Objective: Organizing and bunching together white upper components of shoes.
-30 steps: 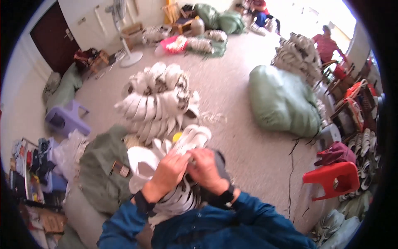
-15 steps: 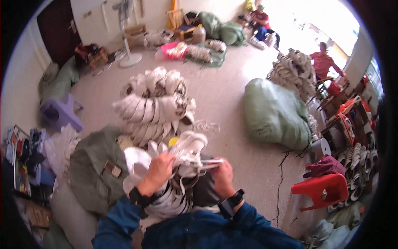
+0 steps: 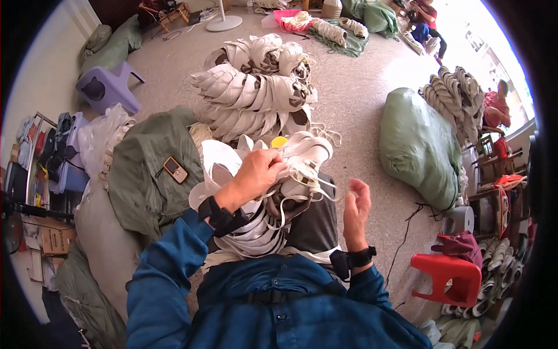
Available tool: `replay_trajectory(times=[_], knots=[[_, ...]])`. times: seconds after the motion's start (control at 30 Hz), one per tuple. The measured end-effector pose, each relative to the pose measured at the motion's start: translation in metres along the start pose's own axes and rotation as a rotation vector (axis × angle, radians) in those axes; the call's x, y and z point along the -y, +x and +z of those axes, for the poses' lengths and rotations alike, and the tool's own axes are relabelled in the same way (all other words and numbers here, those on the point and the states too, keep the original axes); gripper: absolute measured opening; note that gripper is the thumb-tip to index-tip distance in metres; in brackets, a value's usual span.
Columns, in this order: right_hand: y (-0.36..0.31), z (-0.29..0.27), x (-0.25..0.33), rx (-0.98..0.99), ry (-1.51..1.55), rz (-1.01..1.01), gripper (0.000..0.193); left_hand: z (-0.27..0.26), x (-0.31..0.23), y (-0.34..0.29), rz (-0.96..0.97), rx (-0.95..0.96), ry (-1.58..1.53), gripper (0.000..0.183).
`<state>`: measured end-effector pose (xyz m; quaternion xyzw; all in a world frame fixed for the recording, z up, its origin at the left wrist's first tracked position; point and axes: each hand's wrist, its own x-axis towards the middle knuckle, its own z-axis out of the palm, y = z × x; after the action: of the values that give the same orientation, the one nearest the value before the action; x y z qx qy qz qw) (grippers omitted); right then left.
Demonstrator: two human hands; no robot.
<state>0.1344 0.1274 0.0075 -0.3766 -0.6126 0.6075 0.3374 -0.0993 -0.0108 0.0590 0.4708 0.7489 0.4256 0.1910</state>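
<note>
A white shoe upper (image 3: pixel 308 152) with loose white shoelaces (image 3: pixel 314 181) rests on top of a stack of nested uppers (image 3: pixel 251 235) at my lap. My left hand (image 3: pixel 256 174) is closed in a pinch at the left edge of this upper; the exact grip point is hidden by the fingers. To the right of the laces, my right hand (image 3: pixel 356 209) is raised with its fingers apart and nothing seen in it. A lace loop hangs just left of that hand, not touching it.
Ahead lies a large pile of nested white uppers (image 3: pixel 250 93). A green sack (image 3: pixel 415 148) and a red stool (image 3: pixel 447 279) stand at the right. At the left are a purple stool (image 3: pixel 110 87) and a phone (image 3: pixel 174 170) on dark green cloth (image 3: pixel 154 200). Other people sit far right.
My right hand has let go of the shoelaces it was pulling taut and moved off to the right. The laces now hang loose. The view has tilted down.
</note>
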Motion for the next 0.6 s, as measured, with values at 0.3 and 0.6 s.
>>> replay_trajectory(times=[0.3, 0.6], knots=[[-0.031, 0.07, 0.032, 0.47, 0.204, 0.167, 0.027, 0.002, 0.004, 0.001, -0.155, 0.153, -0.212, 0.011], [-0.018, 0.111, 0.009, 0.405, 0.195, 0.217, 0.022, 0.013, -0.006, -0.011, 0.096, -0.103, 0.225, 0.009]])
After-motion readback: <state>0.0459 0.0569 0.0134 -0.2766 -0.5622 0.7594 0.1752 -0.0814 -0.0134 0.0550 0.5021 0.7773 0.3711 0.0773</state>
